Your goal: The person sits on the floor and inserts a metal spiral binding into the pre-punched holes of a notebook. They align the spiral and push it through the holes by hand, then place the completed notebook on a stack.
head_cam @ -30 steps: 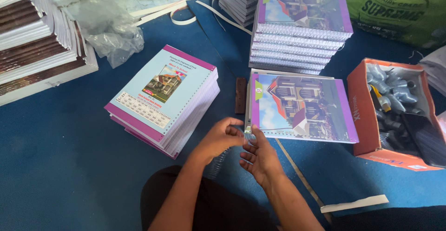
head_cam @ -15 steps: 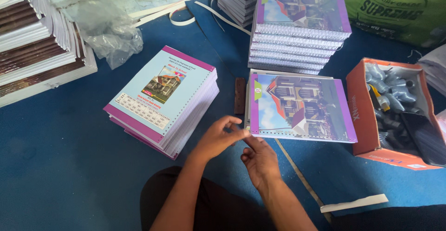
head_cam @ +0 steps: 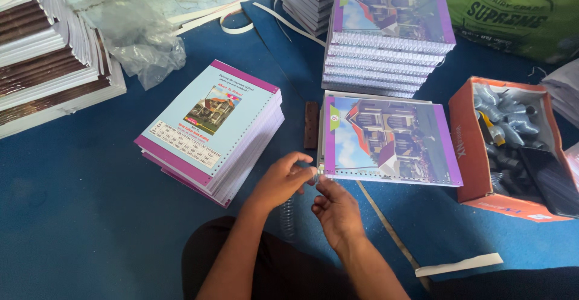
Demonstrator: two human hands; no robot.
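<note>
A notebook [head_cam: 386,138] with a house picture and purple border lies flat on the blue floor, its punched edge toward me. My left hand [head_cam: 282,180] pinches the near left corner of that edge, where a thin wire spiral [head_cam: 314,174] sits. My right hand [head_cam: 335,211] is just below, fingertips on the same wire end. A loose wire coil [head_cam: 288,215] lies under my wrists. To the left stands a stack of unbound punched books [head_cam: 212,130]. Behind the notebook is a pile of spiral-bound notebooks [head_cam: 389,37].
An orange cardboard box [head_cam: 467,149] of coiled wire spirals stands at the right. Tall book stacks [head_cam: 48,53] fill the far left, with crumpled clear plastic [head_cam: 142,37] beside them. A green sack [head_cam: 518,10] lies at the back right. Paper strips [head_cam: 458,265] lie on the floor.
Both hands stayed at the notebook's near left corner. The fingers have shifted slightly along the wire end, and the view has edged a little.
</note>
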